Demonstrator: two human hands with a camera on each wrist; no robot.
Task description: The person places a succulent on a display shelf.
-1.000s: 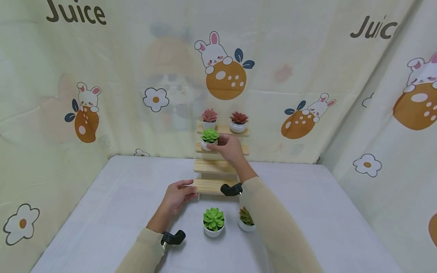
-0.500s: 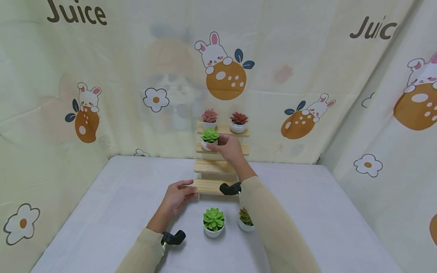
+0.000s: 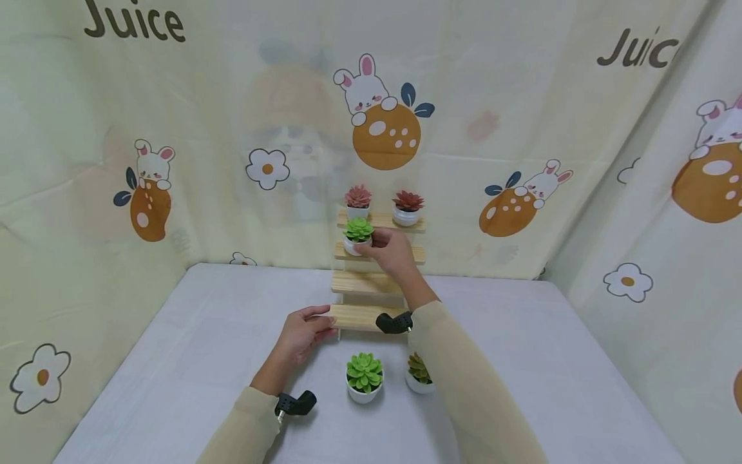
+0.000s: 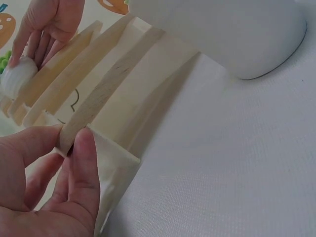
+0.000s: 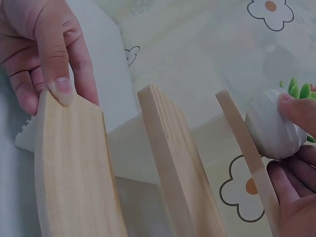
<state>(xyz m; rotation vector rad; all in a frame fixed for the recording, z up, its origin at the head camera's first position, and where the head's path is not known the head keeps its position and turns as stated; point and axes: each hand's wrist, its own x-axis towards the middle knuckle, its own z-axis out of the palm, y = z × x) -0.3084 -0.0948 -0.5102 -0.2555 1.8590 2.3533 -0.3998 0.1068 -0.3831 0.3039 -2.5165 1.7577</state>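
A tiered wooden plant stand (image 3: 366, 282) with white side supports stands at the back of the table. My right hand (image 3: 394, 252) grips a white pot (image 5: 276, 123) with a bright green succulent (image 3: 359, 229), at the left of its second shelf from the top. In the right wrist view, thumb and fingers lie round the pot, right at the shelf edge. My left hand (image 3: 303, 334) pinches the left end of the lowest shelf (image 4: 81, 118) between thumb and fingers. On the top shelf sit a pink succulent (image 3: 358, 196) and a dark red succulent (image 3: 408, 201), both in white pots.
In front of the stand, a potted green succulent (image 3: 364, 374) stands on the white-covered table (image 3: 232, 322). Beside it is a brownish-green succulent (image 3: 418, 370), partly behind my right sleeve (image 3: 469, 374). A printed curtain (image 3: 452, 109) hangs behind the table.
Both hands keep their places on the pot and the shelf. The head view has shifted very slightly; nothing else has visibly moved.
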